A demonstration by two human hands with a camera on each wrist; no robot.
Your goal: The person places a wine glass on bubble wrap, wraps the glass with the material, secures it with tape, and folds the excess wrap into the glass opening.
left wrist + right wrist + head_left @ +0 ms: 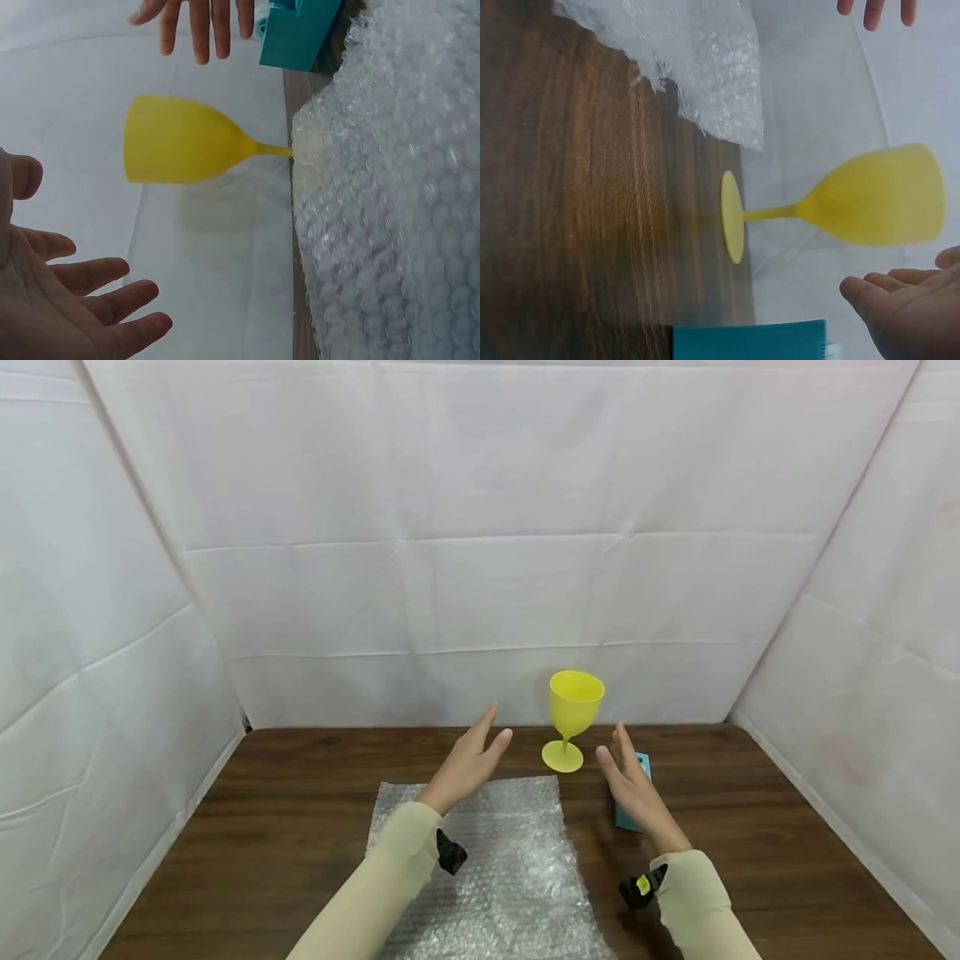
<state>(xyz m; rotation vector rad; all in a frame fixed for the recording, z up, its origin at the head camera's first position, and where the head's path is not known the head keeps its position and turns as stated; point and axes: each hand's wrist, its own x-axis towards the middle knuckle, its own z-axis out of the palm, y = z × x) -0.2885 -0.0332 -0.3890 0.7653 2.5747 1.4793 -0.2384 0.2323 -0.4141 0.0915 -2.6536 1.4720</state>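
A yellow plastic goblet [575, 706] stands upright near the back of the table, between my two hands and apart from both. My left hand [467, 764] hovers over a sheet of bubble wrap [510, 868], its fingers extended toward the back. To the right of the goblet, my right hand [632, 785] is raised with straight fingers, partly covering a teal box [627, 818]. In the left wrist view, the left hand [82, 300] has spread fingers and nothing in them. The right wrist view shows the right hand [919, 304] beside the goblet's bowl [877, 196], without touching it.
The dark wooden table [285, 827] ends at a white cloth wall [480, 585] behind, with further cloth walls on the left and right. A small black device is strapped to each wrist. The bubble wrap lies flat toward the front edge.
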